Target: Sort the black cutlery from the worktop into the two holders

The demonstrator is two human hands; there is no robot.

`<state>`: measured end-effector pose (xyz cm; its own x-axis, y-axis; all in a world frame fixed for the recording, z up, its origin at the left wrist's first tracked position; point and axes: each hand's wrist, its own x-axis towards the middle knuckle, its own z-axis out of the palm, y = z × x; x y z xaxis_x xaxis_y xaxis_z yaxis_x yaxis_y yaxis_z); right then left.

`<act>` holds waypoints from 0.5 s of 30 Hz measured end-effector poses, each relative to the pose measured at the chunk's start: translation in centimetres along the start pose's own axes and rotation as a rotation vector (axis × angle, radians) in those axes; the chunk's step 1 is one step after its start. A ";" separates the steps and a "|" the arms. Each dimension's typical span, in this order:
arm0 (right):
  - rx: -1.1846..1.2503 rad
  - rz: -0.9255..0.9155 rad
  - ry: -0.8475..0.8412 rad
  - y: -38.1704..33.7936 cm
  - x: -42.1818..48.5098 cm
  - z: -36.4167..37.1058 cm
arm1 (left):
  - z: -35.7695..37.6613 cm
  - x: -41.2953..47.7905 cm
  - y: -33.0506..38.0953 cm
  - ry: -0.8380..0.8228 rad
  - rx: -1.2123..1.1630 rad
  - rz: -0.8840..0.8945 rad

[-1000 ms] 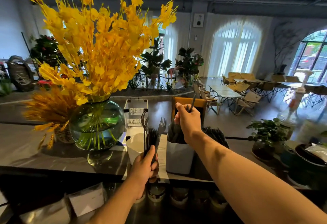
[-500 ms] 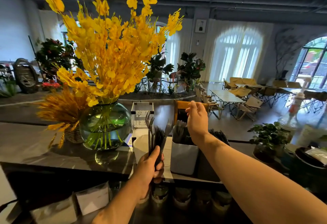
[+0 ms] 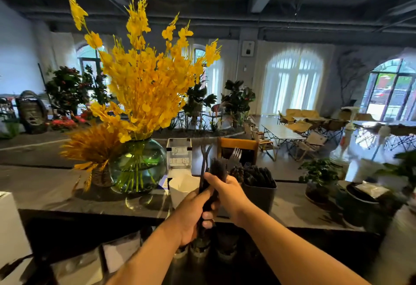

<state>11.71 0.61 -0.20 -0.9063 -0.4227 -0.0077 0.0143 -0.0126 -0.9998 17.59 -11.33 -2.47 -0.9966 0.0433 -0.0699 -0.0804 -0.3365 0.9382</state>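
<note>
1. Over the near edge of the counter [image 3: 56, 190], about midway along it, the left hand [image 3: 193, 212] is wrapped tightly round the lower handles of a bundle of black cutlery [image 3: 217, 167], held upright with the tines up.
2. The right hand [image 3: 229, 194] meets the bundle from the right, just above the left, with thumb and fingers curled on the upper handles. Blur hides which single piece it has.
3. A dark holder [image 3: 258, 197] stands on the counter just right of the hands, already crowded with black cutlery. No second holder shows plainly; it may be hidden behind the hands.
4. The step looks like drawing one piece from the bundle to drop into a holder. To do it well:
   - pinch one handle only, and check its head (fork or otherwise) before choosing a holder;
   - pull straight up along the bundle, so the tines do not snag their neighbours;
   - keep the left grip firm and low, so the rest does not fan out or slip;
   - lower the piece handle first into a gap, not onto the standing ones.
5. A glass vase [image 3: 137, 165] and a clear sign [image 3: 179, 156] stand just left of the hands, so the lift should swing right.
</note>
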 end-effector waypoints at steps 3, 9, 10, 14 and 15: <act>0.042 0.001 -0.024 -0.9 -2.0 -0.3 | 0.5 -1.7 0.2 -0.043 -0.014 -0.012; 0.181 -0.002 -0.035 -2.3 -4.9 0.1 | 1.7 -4.6 1.4 -0.096 -0.038 -0.024; 0.203 -0.018 -0.020 -2.7 -5.3 0.1 | 1.8 -5.1 1.6 -0.101 -0.036 -0.029; 0.301 -0.052 0.083 -3.5 -6.1 0.0 | 2.3 -6.9 1.8 -0.094 -0.042 -0.058; 0.364 -0.031 0.144 -3.7 -5.9 -0.2 | 2.3 -7.2 1.8 -0.096 -0.045 -0.061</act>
<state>16.95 3.36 3.52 -0.9582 -0.2862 -0.0053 0.1112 -0.3550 -0.9282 24.63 -10.10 0.53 -0.9838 0.1544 -0.0912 -0.1434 -0.3719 0.9171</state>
